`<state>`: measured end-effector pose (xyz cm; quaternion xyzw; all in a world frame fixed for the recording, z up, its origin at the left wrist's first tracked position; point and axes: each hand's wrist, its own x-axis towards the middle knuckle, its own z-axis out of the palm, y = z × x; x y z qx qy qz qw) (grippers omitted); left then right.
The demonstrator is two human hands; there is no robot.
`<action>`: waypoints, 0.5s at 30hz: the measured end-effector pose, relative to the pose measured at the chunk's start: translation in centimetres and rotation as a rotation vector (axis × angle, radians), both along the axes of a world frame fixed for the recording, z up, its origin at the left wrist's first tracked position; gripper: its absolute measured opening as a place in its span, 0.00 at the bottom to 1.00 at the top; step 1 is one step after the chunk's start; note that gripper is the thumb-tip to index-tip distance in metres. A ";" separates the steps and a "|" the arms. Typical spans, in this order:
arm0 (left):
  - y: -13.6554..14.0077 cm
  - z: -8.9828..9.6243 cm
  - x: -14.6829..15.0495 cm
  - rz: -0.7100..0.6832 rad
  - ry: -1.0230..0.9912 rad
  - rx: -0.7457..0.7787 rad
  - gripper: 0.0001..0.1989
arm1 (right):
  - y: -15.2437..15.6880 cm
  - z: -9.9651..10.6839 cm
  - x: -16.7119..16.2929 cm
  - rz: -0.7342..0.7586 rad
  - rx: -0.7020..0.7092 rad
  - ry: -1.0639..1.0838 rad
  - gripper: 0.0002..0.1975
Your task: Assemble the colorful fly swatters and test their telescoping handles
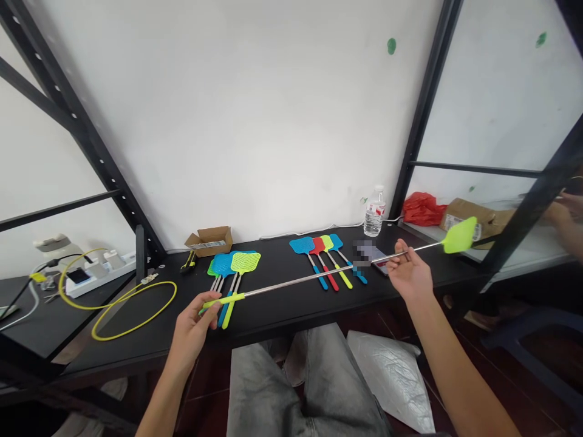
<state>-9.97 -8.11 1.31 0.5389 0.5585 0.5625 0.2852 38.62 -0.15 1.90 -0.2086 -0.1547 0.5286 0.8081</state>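
A yellow-green fly swatter [300, 280] with a long, drawn-out metal rod stretches across my front, above the black table. My left hand [195, 321] grips its yellow-green handle. Toward the swatter's head, my right hand [410, 272] pinches the rod between thumb and fingers. The paddle rises past that hand at the far right. Behind my left hand lies a group of short fly swatters [246, 262] in green, blue and yellow, partly overlapping. Between my hands, farther back, several more fly swatters [314, 245] in blue, red and yellow lie fanned out side by side.
A water bottle [374, 212] stands by the wall, with a phone [380, 258] in front. An open cardboard box [214, 240], a yellow cable [175, 297] and a power strip [100, 274] are on the left. Black shelf posts [426, 109] rise on both sides. Another person's arm shows far right.
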 end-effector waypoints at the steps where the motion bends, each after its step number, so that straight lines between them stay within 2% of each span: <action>1: -0.1 0.0 -0.5 0.020 -0.019 0.005 0.18 | 0.0 0.0 -0.1 -0.001 -0.002 -0.006 0.07; 8: -0.1 -0.2 -3.3 0.198 -0.272 0.040 0.15 | 0.1 -0.1 0.4 -0.035 0.003 0.065 0.07; 15: -0.2 -0.3 -4.7 0.231 -0.311 0.047 0.12 | 0.1 -0.2 0.5 -0.060 0.013 0.102 0.07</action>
